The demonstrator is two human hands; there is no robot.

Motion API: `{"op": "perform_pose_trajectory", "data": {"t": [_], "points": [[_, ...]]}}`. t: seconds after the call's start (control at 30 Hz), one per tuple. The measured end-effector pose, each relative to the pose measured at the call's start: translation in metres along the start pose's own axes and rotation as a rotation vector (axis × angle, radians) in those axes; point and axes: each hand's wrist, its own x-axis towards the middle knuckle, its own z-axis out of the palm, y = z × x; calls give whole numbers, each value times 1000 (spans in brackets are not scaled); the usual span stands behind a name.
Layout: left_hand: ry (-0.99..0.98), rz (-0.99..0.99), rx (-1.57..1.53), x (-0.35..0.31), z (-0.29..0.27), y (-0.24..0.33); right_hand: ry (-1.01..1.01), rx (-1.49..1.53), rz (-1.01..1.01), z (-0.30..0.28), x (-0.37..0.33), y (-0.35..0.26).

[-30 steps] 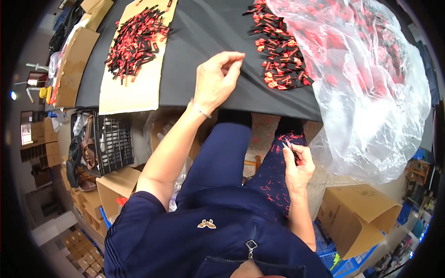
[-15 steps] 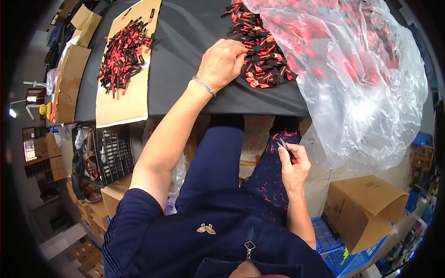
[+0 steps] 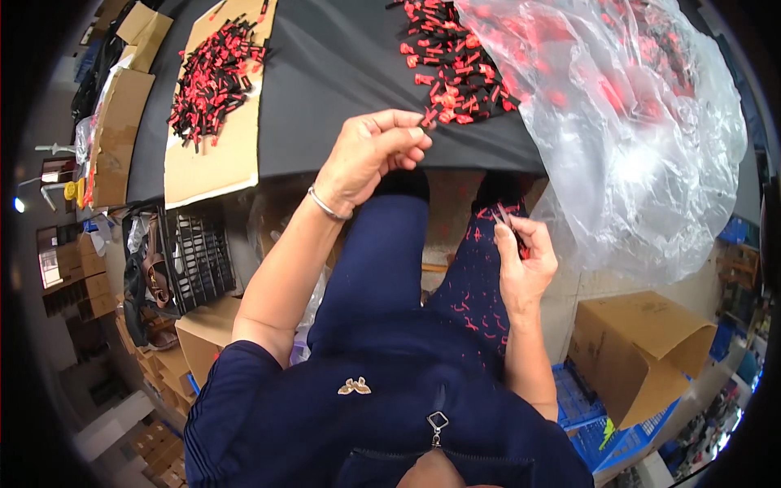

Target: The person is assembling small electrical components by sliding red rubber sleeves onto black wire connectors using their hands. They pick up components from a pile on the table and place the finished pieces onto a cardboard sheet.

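The left hand (image 3: 370,159) pinches a small red-and-black strip (image 3: 429,119), more strips (image 3: 457,77) heaped just beyond it, while the right hand (image 3: 527,268) grips a pointed silver metal tool (image 3: 503,215).

pale flr (image 3: 563,294) | blk-covered tbl (image 3: 325,73) | bright wndw (image 3: 50,267) far L | wht light (image 3: 19,203) at L edge

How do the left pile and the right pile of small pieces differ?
The left pile lies on a cardboard sheet; the right pile lies on the black cloth. The left pile is uncovered, while the right pile meets a clear plastic bag. The left hand is near the right pile, away from the left pile. Both hold black-and-red pieces.
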Motion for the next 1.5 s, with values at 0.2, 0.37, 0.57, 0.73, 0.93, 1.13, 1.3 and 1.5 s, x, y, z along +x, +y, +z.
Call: {"op": "perform_pose_trajectory", "data": {"t": [0.2,0.37,0.57,0.73,0.93,1.13,1.3,1.5], "points": [[-115,-100,-117,-41,27,-27,26,-206,-227,7,-2,-26],[-177,-146,-126,-63,43,-39,71,-405,-498,-1,-4,-29],[-178,-187,-97,-73,51,-41,73,-567,-633,-11,-7,-27],[-161,-196,-76,-72,53,-44,64,-631,-661,-15,-10,-25],[-163,-225,-47,-68,53,-47,27,-633,-725,-18,-9,-12],[-198,-231,-5,-61,52,-52,-105,-3,-55,-10,-16,-4],[-136,-245,8,-52,46,-70,-255,855,118,-23,-7,-2],[-147,-258,-53,-57,49,-64,-86,-124,-56,-26,-12,-14]]}}
